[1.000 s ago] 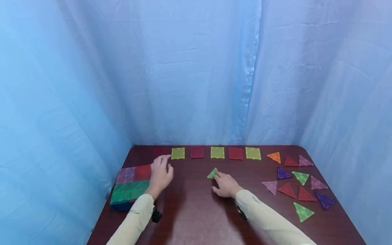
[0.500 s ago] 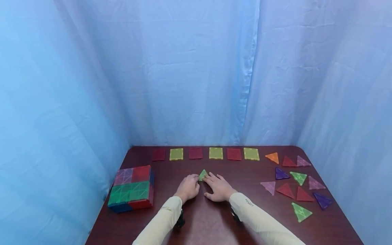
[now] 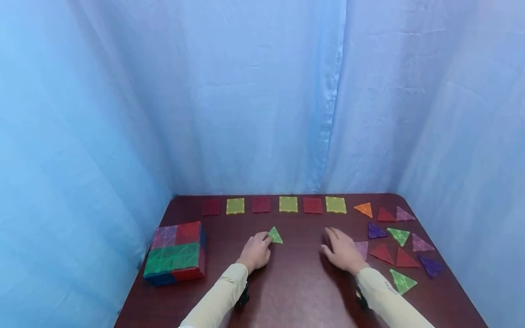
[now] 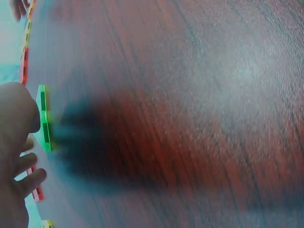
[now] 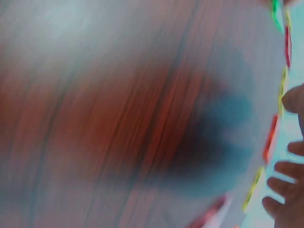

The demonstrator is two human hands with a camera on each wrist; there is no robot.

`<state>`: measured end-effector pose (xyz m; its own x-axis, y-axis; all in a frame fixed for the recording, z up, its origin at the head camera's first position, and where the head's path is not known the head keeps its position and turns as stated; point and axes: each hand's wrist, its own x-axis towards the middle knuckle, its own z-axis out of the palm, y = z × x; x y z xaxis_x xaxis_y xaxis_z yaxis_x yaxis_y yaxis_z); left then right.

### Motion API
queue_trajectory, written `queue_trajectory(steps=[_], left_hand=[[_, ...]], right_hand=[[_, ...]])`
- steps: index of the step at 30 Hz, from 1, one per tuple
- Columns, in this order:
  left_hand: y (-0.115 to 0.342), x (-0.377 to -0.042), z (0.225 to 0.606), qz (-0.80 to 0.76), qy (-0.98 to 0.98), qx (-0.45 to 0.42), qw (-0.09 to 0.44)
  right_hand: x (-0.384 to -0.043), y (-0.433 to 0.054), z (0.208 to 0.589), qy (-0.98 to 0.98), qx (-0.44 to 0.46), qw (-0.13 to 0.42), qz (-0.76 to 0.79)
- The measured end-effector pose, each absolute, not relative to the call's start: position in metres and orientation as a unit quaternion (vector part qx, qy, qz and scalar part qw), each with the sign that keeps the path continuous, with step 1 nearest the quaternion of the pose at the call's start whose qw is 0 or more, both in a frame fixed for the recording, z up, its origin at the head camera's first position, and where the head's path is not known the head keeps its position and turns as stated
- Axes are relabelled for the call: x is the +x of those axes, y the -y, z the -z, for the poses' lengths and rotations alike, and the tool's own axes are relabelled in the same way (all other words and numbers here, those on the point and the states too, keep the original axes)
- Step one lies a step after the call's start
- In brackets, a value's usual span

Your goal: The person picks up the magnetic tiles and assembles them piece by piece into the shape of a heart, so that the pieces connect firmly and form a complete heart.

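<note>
A translucent green triangular magnetic tile (image 3: 276,236) is near the middle of the dark wood table in the head view. My left hand (image 3: 255,251) pinches it at its left corner. In the left wrist view the same tile (image 4: 43,116) appears nearly edge-on, with a digit over its near side. To the right, my right hand (image 3: 343,251) is over the table, its fingers extended and holding nothing. The closest tile to it is a pink triangle (image 3: 362,249), partly covered by the hand. The right wrist view shows relaxed, spread fingers (image 5: 285,186).
Red and yellow square tiles (image 3: 288,204) line the far edge in a row. A block of stacked coloured tiles (image 3: 174,255) stands at the left. Several triangles, such as a purple one (image 3: 430,266) and an orange one (image 3: 364,209), lie scattered right. Blue curtains (image 3: 262,100) surround the table.
The left hand came over from beside the stack to the green triangle. The right hand first moved the triangle left, then let go and moved right towards the scattered triangles.
</note>
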<state>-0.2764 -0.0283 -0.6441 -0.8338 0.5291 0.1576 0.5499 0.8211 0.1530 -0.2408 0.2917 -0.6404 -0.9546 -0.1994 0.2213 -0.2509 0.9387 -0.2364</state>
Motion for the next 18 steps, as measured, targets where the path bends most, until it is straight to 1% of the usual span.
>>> queue_trajectory(steps=[2, 3, 5, 7, 8, 10, 15, 18], left_hand=[[0.027, -0.276, 0.643, 0.093, 0.953, -0.286, 0.044], [0.027, -0.275, 0.642, 0.09, 0.953, -0.288, 0.038], [0.026, -0.274, 0.642, 0.082, 0.953, -0.292, 0.029], [0.025, -0.273, 0.641, 0.074, 0.952, -0.295, 0.022], [0.025, -0.273, 0.64, 0.073, 0.952, -0.296, 0.02], [0.023, -0.272, 0.638, 0.076, 0.952, -0.295, 0.02], [0.018, -0.273, 0.636, 0.078, 0.953, -0.294, 0.017], [0.016, -0.273, 0.636, 0.073, 0.954, -0.289, 0.012]], right_hand=[[-0.235, -0.306, 0.635, 0.985, 0.076, 0.113, -0.104], [-0.231, -0.311, 0.633, 0.988, 0.058, 0.111, -0.088], [-0.224, -0.316, 0.63, 0.994, 0.023, 0.084, -0.066], [-0.218, -0.317, 0.63, 0.998, 0.006, 0.046, -0.051], [-0.216, -0.315, 0.631, 0.998, 0.004, 0.028, -0.051], [-0.216, -0.312, 0.635, 0.998, 0.012, 0.013, -0.055], [-0.233, -0.297, 0.646, 0.994, 0.051, 0.041, -0.09], [-0.248, -0.283, 0.648, 0.991, 0.069, 0.036, -0.112]])
